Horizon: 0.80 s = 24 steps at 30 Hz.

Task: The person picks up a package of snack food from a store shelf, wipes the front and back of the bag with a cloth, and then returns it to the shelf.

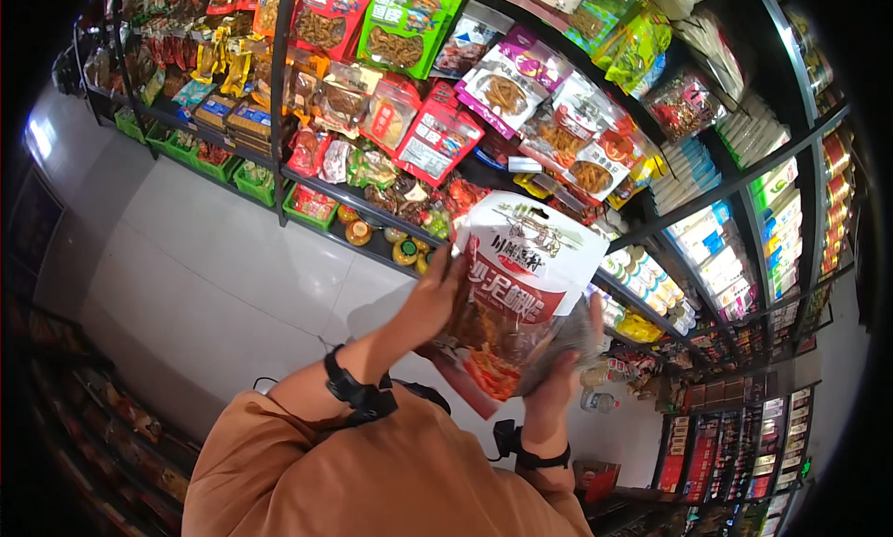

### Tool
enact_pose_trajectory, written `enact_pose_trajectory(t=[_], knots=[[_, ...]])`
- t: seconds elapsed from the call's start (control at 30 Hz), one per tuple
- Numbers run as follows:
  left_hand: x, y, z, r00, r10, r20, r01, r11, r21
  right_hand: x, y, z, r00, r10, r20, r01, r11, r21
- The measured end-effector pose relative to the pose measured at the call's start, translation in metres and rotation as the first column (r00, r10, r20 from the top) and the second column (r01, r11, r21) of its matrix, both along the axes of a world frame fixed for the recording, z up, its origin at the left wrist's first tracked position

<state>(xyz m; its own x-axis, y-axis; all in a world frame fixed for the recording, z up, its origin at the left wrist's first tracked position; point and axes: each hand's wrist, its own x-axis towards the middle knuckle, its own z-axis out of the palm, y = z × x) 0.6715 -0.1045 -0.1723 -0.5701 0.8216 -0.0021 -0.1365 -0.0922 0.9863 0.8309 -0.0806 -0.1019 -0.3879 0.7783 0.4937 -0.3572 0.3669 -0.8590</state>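
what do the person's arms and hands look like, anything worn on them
Both the left hand and right hand are ungloved. A black wristband with a boxy dark unit circles the left wrist; a similar black band is on the right. The sleeves of the plain brown top leave the forearms bare.

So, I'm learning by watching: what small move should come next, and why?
Probably straighten the bag: it tilts in view, the left hand holds its left edge, and the right hand, blurred, is at its lower right side.
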Motion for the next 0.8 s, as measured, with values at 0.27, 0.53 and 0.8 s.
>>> enact_pose_trajectory(t=[0.27,0.53,0.8], knots=[[-0.063,-0.015,-0.022,0.772,-0.294,0.564,0.024,0.900,0.435,-0.090,-0.008,-0.054,0.841,0.194,0.505,-0.461,0.745,0.482],[-0.077,-0.062,-0.027,0.727,-0.489,0.481,0.254,0.843,0.474,-0.156,0.026,-0.057,0.837,0.015,0.547,-0.303,0.845,0.441],[-0.128,-0.066,-0.008,0.493,-0.193,0.849,-0.303,0.876,0.375,-0.163,-0.005,-0.061,0.723,0.082,0.686,-0.592,0.585,0.554]])
